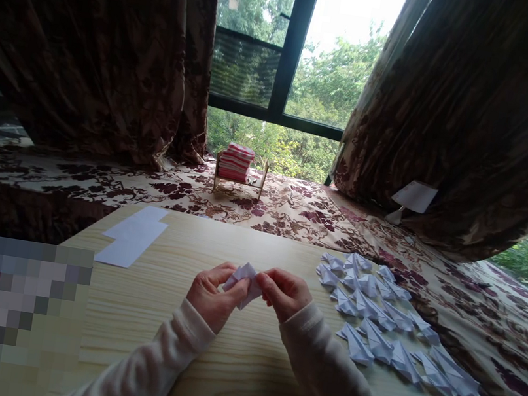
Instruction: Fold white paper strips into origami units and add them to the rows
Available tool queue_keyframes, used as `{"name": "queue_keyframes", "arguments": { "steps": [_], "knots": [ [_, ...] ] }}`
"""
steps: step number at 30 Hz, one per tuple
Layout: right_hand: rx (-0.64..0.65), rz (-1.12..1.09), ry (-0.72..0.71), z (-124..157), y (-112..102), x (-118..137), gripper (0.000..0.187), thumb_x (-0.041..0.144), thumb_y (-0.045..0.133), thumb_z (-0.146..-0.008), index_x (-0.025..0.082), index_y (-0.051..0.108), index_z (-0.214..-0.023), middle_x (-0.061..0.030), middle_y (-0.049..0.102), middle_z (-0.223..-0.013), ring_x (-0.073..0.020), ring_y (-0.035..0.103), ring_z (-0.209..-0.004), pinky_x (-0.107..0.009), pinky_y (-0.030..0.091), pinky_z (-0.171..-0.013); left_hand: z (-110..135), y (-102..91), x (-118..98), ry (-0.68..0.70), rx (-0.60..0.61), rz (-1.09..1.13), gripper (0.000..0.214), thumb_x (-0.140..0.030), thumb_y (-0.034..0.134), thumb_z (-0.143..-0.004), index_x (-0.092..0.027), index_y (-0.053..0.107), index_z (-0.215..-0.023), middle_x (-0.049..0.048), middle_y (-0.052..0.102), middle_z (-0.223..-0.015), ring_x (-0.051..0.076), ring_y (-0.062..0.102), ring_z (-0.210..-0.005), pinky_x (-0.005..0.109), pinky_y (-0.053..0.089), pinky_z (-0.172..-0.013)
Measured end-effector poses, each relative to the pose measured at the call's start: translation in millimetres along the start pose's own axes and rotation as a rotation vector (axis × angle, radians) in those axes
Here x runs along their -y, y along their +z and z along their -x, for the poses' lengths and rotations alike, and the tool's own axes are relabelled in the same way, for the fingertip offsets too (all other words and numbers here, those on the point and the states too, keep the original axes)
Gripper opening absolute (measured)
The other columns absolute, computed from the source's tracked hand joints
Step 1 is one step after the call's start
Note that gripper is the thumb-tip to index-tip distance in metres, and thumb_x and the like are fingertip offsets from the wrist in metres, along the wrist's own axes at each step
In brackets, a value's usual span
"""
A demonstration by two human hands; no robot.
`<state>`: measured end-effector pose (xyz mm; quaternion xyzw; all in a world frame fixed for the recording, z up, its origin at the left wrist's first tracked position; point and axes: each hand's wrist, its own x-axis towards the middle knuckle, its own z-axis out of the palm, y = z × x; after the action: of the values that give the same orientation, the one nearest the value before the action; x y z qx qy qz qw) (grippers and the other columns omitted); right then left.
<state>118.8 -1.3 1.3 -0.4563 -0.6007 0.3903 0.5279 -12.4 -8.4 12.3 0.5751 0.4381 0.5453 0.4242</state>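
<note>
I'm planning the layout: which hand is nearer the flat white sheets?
Left. The left hand is to the right of the flat white sheets; the right hand is farther right, touching the folded paper.

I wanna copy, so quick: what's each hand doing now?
Left hand: closed, holding the folded white paper.
Right hand: closed, pinching that paper's edge.
</note>
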Motion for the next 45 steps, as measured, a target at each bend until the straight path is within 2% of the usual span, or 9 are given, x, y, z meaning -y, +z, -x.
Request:
{"name": "queue_keyframes", "arguments": {
  "steps": [7, 10, 13, 18, 23, 28, 34, 40, 45],
  "knots": [
    [-0.003, 0.037, -0.094, -2.0, -1.6, -6.7, 0.026, 0.037, 0.054, -0.072, 0.014, 0.055, -0.059, 0.0025, 0.046, -0.047, -0.0082, 0.038, -0.045, -0.022, 0.032, -0.042, 2.3, 3.1, 2.1, -0.013, 0.001, 0.028, 0.018, -0.029, 0.059, -0.063, -0.014, 0.063, -0.055, -0.0007, 0.05, -0.057, 0.01, 0.046, -0.054, 0.02, 0.036, -0.049],
    [-0.009, 0.159, -0.208, -2.3, -4.7, -4.1, 0.024, 0.034, 0.053, -0.072, 0.015, 0.054, -0.057, 0.0015, 0.047, -0.05, -0.0095, 0.04, -0.048, -0.023, 0.033, -0.044, 0.7, 2.3, 5.1, -0.139, 0.083, 0.088, 0.019, -0.032, 0.061, -0.061, -0.013, 0.064, -0.06, -0.0006, 0.052, -0.054, 0.011, 0.047, -0.053, 0.021, 0.037, -0.05],
    [0.031, 0.203, -0.204, -1.7, -6.7, 0.7, 0.029, 0.036, 0.049, -0.076, 0.015, 0.052, -0.055, 0.002, 0.044, -0.049, -0.0089, 0.038, -0.046, -0.023, 0.031, -0.044, -1.5, 0.2, 8.3, -0.25, 0.132, 0.14, 0.021, -0.031, 0.063, -0.059, -0.011, 0.066, -0.065, 0.0, 0.057, -0.052, 0.012, 0.049, -0.051, 0.023, 0.039, -0.051],
    [0.07, 0.105, -0.125, -1.5, -6.9, -1.2, 0.031, 0.043, 0.051, -0.075, 0.015, 0.055, -0.061, 0.0013, 0.047, -0.051, -0.0091, 0.041, -0.047, -0.022, 0.033, -0.044, -1.9, 1.0, 11.9, -0.151, 0.022, 0.156, 0.024, -0.034, 0.063, -0.059, -0.012, 0.067, -0.064, 0.0017, 0.061, -0.057, 0.013, 0.052, -0.056, 0.022, 0.04, -0.053],
    [0.072, 0.159, -0.244, -1.7, -7.7, -3.6, 0.026, 0.036, 0.052, -0.075, 0.015, 0.056, -0.061, 0.0008, 0.047, -0.054, -0.0095, 0.04, -0.048, -0.023, 0.034, -0.045, 1.3, 2.2, 8.2, -0.216, 0.089, 0.157, 0.023, -0.032, 0.062, -0.059, -0.01, 0.067, -0.065, 0.0012, 0.058, -0.05, 0.011, 0.049, -0.048, 0.022, 0.039, -0.048],
    [0.039, 0.262, -0.276, -1.5, -8.4, 0.5, 0.023, 0.029, 0.051, -0.073, 0.015, 0.054, -0.056, 0.0021, 0.043, -0.05, -0.0088, 0.038, -0.046, -0.022, 0.03, -0.043, 1.6, 0.7, 5.5, -0.07, 0.113, 0.047, 0.021, -0.031, 0.062, -0.062, -0.012, 0.066, -0.055, 0.0035, 0.058, -0.058, 0.014, 0.051, -0.058, 0.023, 0.04, -0.052],
    [-0.012, 0.157, -0.144, -4.5, -13.8, -4.3, 0.025, 0.036, 0.052, -0.073, 0.015, 0.055, -0.06, 0.0017, 0.047, -0.049, -0.0093, 0.039, -0.046, -0.023, 0.031, -0.043, -9.7, -6.6, 12.5, -0.341, 0.154, 0.235, 0.051, -0.057, 0.056, -0.062, -0.008, 0.069, -0.068, 0.0078, 0.063, -0.057, 0.017, 0.056, -0.056, 0.029, 0.044, -0.058],
    [-0.04, 0.088, -0.099, -4.4, -17.2, 1.4, 0.026, 0.037, 0.055, -0.07, 0.015, 0.056, -0.058, 0.0027, 0.046, -0.047, -0.0086, 0.038, -0.044, -0.022, 0.029, -0.042, -9.0, -10.2, 3.2, -0.194, 0.161, 0.097, 0.029, -0.04, 0.065, -0.06, -0.012, 0.069, -0.059, 0.0026, 0.06, -0.05, 0.013, 0.05, -0.051, 0.023, 0.04, -0.053],
    [0.011, 0.122, -0.143, -0.7, -16.0, 9.1, 0.022, 0.032, 0.054, -0.072, 0.014, 0.055, -0.059, 0.0023, 0.046, -0.049, -0.0091, 0.039, -0.046, -0.022, 0.03, -0.043, -5.9, -7.9, 0.1, -0.164, 0.161, 0.088, 0.021, -0.032, 0.065, -0.06, -0.012, 0.067, -0.054, 0.0002, 0.056, -0.046, 0.01, 0.046, -0.049, 0.021, 0.035, -0.049]
  ]
}}
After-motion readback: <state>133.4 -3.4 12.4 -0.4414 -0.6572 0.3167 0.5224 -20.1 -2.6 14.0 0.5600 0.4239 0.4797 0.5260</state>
